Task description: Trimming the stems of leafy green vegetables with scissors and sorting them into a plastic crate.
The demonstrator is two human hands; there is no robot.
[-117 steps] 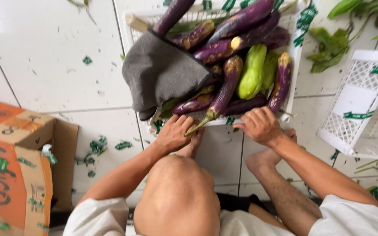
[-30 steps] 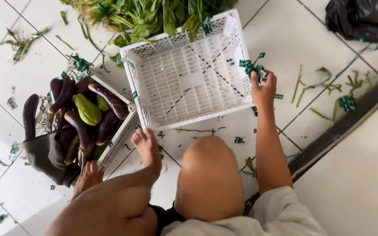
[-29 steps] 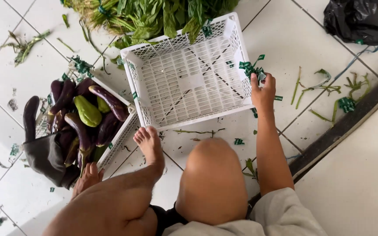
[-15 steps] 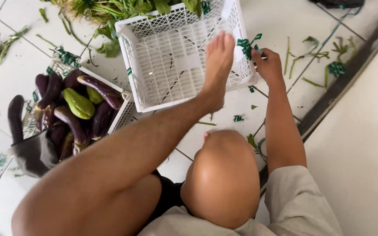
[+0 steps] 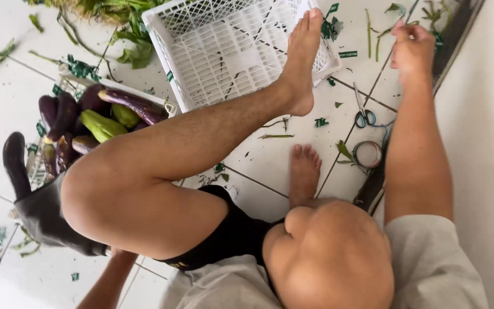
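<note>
From the head view we look down on a white tiled floor (image 5: 270,166) and our own bare legs. Our right hand (image 5: 411,47) is stretched out toward the upper right, fingers curled in loosely with nothing we can see between them; it hovers near the corner of the empty white plastic crate (image 5: 224,51), not touching it. Our left foot (image 5: 302,57) rests against that crate's near rim. Below the right hand, small scissors (image 5: 362,116) and a roll of tape (image 5: 367,153) lie on the floor just beside each other. At the left a second crate (image 5: 75,77) holds purple eggplants (image 5: 132,104) and a few green ones (image 5: 99,125), with a dark grey cloth (image 5: 44,213) draped over its near end. Only our left forearm shows at the bottom edge; we cannot tell how that hand is set. Leafy greens (image 5: 121,17) lie beyond the crates
</note>
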